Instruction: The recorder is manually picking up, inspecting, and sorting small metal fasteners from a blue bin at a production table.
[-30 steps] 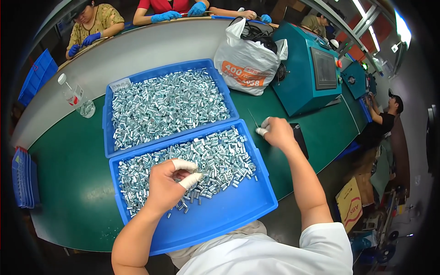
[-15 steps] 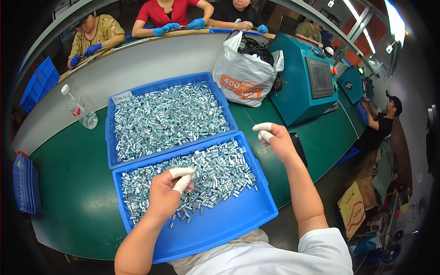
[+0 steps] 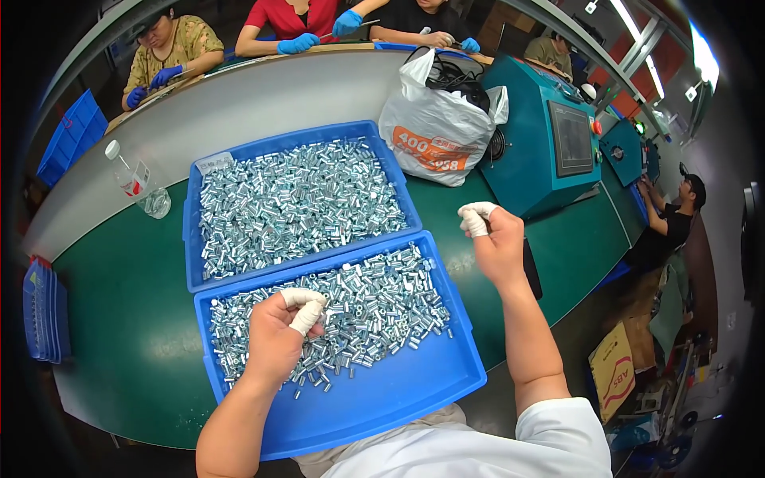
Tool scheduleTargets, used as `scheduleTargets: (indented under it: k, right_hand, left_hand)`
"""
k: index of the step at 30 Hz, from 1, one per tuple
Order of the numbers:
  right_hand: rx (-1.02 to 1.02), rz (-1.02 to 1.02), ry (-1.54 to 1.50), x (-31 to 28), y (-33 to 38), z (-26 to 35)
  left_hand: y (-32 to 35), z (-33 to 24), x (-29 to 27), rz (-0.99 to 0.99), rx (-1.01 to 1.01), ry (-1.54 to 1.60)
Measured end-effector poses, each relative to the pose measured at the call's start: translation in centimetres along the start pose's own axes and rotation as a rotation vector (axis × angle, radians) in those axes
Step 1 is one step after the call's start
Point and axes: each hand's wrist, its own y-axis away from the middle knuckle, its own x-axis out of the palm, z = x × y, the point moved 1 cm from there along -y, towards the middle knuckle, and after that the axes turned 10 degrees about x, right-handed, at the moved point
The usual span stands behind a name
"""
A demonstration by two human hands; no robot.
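Sorting small metal sleeves: left hand curled closed in the near blue tray, right hand raised, taped fingertips pinched, possibly holding one; the next move calls for a careful pick.

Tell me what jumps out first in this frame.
Two blue trays heaped with small shiny metal sleeves fill the green table. The left hand, its fingers taped white, rests on the near tray's pile; the right hand is raised beyond it. A white plastic bag sits behind.
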Motion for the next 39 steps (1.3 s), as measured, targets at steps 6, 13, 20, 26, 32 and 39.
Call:
scheduleTargets:
  k: [6, 13, 20, 26, 32, 39]
  right_hand:
    - [0.218, 0.198, 0.256, 0.7, -0.1, -4.3]
    - [0.28, 0.419, -0.66, 3.5, 0.2, 2.4]
    - [0.246, 0.658, -0.949, 8.7, 3.4, 7.0]
    - [0.12, 0.674, -0.888, 9.3, 4.7, 7.0]
    - [0.092, 0.727, -0.832, 9.5, 4.4, 6.5]
    - [-0.088, 0.746, -0.617, 9.5, 4.3, 6.9]
  left_hand:
    - [-0.3, 0.2, -0.3, -0.012, -0.02, 0.0]
    - [-1.0, 0.9, -1.0, 0.029, -0.044, 0.174]
    - [-1.1, 1.6, -1.6, -0.006, -0.088, 0.353]
    - [-1.2, 1.5, -1.5, -0.008, -0.106, 0.343]
    - [-1.3, 1.5, -1.3, 0.021, -0.113, 0.332]
    - [-1.1, 1.8, -0.9, 0.052, -0.124, 0.275]
